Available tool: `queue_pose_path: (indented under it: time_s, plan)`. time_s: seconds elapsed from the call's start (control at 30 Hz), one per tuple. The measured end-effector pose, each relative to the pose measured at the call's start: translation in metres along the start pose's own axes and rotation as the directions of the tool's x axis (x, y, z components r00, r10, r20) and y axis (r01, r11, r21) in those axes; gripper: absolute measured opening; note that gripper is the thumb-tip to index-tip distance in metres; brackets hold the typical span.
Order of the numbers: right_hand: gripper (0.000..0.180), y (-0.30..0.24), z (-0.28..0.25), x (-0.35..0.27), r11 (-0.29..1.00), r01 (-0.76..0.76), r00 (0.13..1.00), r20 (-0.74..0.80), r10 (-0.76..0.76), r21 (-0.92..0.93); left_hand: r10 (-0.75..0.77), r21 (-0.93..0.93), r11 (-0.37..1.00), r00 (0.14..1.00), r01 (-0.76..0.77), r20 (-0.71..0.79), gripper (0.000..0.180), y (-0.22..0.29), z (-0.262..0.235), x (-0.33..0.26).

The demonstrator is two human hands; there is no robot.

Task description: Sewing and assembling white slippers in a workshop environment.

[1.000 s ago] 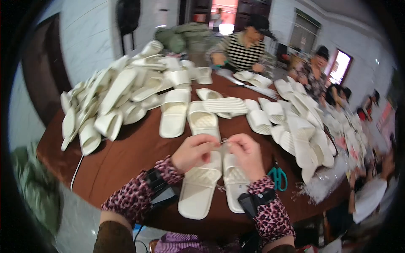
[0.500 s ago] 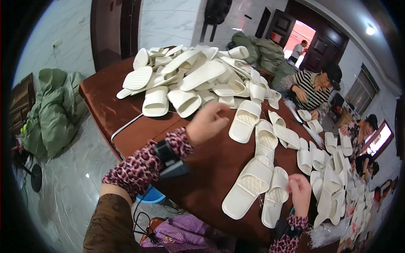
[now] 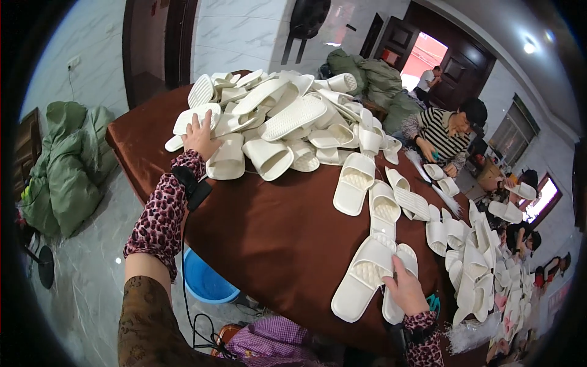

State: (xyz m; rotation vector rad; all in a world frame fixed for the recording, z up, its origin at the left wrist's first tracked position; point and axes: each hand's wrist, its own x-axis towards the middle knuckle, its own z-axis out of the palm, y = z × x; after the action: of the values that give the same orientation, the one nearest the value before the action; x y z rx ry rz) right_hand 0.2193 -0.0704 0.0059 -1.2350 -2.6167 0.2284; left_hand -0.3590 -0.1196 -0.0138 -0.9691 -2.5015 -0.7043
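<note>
My left hand (image 3: 202, 139) lies with fingers spread on the sole of a white slipper (image 3: 194, 120) at the left edge of the pile. Beside it are two white slippers with wide straps, partly under the rest. At the near side of the table my right hand (image 3: 406, 289) rests over a smaller white slipper (image 3: 392, 311), thumb apart from the forefinger; its other fingers are partly hidden. A larger white slipper (image 3: 356, 286) lies against it on the left. Teal handles (image 3: 433, 304), apparently of scissors, show beside my right wrist.
A brown cloth covers the table (image 3: 269, 244). A heaped pile of white slippers (image 3: 293, 116) fills its far side; more lie at right. A blue basin (image 3: 208, 280) stands below the near edge. Green sacks (image 3: 79, 165) stand at left. Co-workers sit along the right.
My left hand has moved left onto a slipper at the pile's edge. My right hand has moved left over the smaller slipper of the near pair. The near slippers have shifted slightly.
</note>
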Motion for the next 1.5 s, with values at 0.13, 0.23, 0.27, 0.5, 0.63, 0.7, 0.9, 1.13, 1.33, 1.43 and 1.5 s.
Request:
queue_pose_path:
  time_s: [0.13,0.23,0.27,0.5,0.63,0.7,0.9,1.13,1.33,1.43,1.5]
  plan:
    - [0.045,0.004,0.018,0.007,0.98,-0.163,0.986,-0.057,0.157,-0.116,0.109,0.06,0.992,0.994,-0.111,0.031,0.09,0.019,-0.004,0.015]
    - [0.042,0.007,0.016,0.005,0.967,-0.209,0.975,-0.103,0.196,-0.143,0.063,0.076,0.995,0.996,-0.068,0.07,0.087,0.028,0.004,0.026]
    - [0.044,0.011,0.016,0.006,0.982,-0.12,0.988,-0.112,0.104,-0.148,0.081,0.071,0.994,0.993,-0.087,0.082,0.088,0.027,0.005,0.027]
    - [0.043,-0.007,-0.015,-0.01,0.966,0.096,0.954,-0.254,-0.159,-0.241,0.228,0.113,0.966,0.973,-0.232,0.045,0.089,-0.001,0.021,0.032]
    - [0.044,0.017,-0.051,-0.009,0.934,0.012,0.97,-0.222,-0.097,-0.356,0.292,0.203,0.938,0.956,-0.28,-0.03,0.091,-0.011,0.03,0.038]
    - [0.038,0.056,-0.078,0.0,0.865,-0.059,0.965,-0.25,-0.078,-0.499,0.259,0.222,0.942,0.966,-0.253,-0.001,0.093,-0.006,0.03,0.036]
    - [0.04,0.219,-0.184,0.007,0.634,-0.555,0.804,-0.543,0.243,-0.539,0.298,0.154,0.947,0.95,-0.282,-0.095,0.099,-0.032,0.045,0.047]
    - [0.041,0.254,-0.157,-0.013,0.763,-0.5,0.807,-0.539,0.24,-0.41,0.241,-0.022,0.97,0.967,-0.243,-0.078,0.097,-0.042,0.041,0.054]
    - [0.036,0.199,-0.116,0.053,0.972,-0.191,0.91,-0.396,0.123,-0.137,0.206,-0.047,0.977,0.979,-0.206,-0.003,0.1,-0.041,0.016,0.039]
    - [0.039,0.144,-0.087,0.097,0.998,-0.064,0.97,-0.236,0.063,0.003,0.113,-0.037,0.993,0.992,-0.111,0.064,0.099,-0.051,0.018,0.036]
    - [0.043,0.098,-0.07,0.127,0.973,-0.069,0.991,-0.094,0.092,0.219,0.057,-0.002,0.998,0.99,-0.057,0.129,0.097,-0.053,0.016,0.036]
